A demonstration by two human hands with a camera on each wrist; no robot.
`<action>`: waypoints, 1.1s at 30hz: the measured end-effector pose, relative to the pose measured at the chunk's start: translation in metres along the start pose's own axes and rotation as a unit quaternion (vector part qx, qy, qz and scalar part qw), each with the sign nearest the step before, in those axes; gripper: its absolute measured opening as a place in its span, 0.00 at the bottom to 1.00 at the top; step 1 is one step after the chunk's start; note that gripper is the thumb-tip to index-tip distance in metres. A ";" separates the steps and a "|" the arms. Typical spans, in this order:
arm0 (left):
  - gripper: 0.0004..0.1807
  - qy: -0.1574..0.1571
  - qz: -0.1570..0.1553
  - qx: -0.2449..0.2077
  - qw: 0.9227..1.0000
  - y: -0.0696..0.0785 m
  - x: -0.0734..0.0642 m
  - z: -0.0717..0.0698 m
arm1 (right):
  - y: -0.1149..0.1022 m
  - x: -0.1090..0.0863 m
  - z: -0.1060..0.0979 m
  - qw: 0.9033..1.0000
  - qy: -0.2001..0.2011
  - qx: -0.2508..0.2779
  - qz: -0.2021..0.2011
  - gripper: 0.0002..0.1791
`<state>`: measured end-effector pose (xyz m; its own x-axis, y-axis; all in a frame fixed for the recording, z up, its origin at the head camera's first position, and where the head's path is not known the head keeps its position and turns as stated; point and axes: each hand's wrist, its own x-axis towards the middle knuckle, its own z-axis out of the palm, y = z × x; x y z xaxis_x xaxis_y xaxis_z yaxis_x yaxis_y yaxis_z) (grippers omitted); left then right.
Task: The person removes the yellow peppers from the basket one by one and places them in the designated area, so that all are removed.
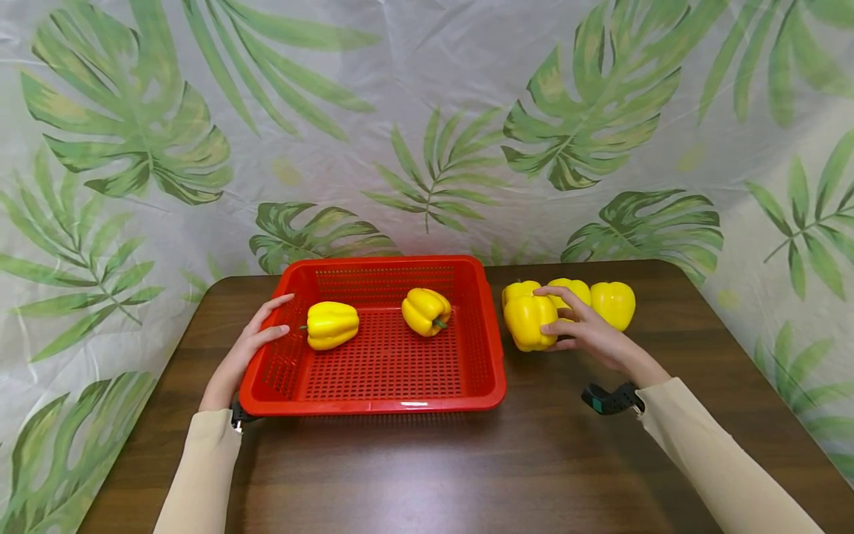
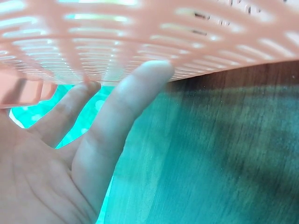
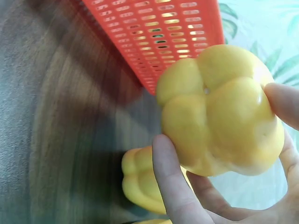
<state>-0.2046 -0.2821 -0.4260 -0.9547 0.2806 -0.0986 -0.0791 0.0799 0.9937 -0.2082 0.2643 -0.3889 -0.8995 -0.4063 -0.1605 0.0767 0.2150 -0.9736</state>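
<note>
My right hand [image 1: 600, 341] holds a yellow bell pepper [image 1: 529, 324] just outside the basket's right side. Seen from the right wrist, this pepper [image 3: 224, 116] shows its lobed bottom, with my thumb and fingers on opposite sides. At the other end, my left hand [image 1: 248, 348] grips the left rim of a red perforated basket [image 1: 373, 406]. Two fingers [image 2: 107, 121] lie against the outer wall in the left wrist view. Inside the basket lie two more yellow bell peppers, one on the left [image 1: 332, 325] and another on the right [image 1: 425, 311].
Behind my right hand, several yellow bell peppers [image 1: 612, 304] stand on the brown wooden table [image 1: 414, 475], partly hidden by the hand and the held pepper. A leaf-patterned cloth [image 1: 434, 170] hangs behind the table.
</note>
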 end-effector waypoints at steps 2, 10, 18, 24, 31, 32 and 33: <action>0.31 0.000 0.000 0.000 1.000 0.000 0.000 0.000 | 0.002 -0.001 0.000 1.000 -0.005 -0.001 -0.001 0.33; 0.31 -0.001 0.001 0.001 1.000 0.000 0.001 -0.001 | 0.012 -0.003 -0.001 1.000 -0.019 -0.008 0.010 0.33; 0.31 -0.008 0.008 0.000 1.000 -0.001 0.001 -0.001 | 0.022 -0.008 -0.003 0.999 -0.038 -0.013 0.024 0.34; 0.31 -0.009 0.011 0.002 1.000 -0.001 0.001 -0.001 | 0.031 -0.012 -0.003 0.999 -0.043 -0.025 0.023 0.35; 0.31 -0.009 0.009 -0.003 1.000 -0.002 0.001 -0.001 | 0.039 -0.015 -0.005 0.999 -0.027 -0.033 0.030 0.35; 0.31 -0.009 0.009 -0.002 1.000 -0.002 0.001 -0.001 | 0.040 -0.016 -0.005 0.999 -0.025 -0.034 0.030 0.35; 0.31 -0.009 0.009 -0.002 1.000 -0.002 0.001 -0.001 | 0.041 -0.016 -0.005 0.999 -0.024 -0.035 0.030 0.35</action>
<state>-0.2059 -0.2832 -0.4279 -0.9507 0.2992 -0.0818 -0.0636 0.0699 0.9955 -0.1927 0.2842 -0.4250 -0.8727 -0.4323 -0.2270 0.0980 0.3003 -0.9488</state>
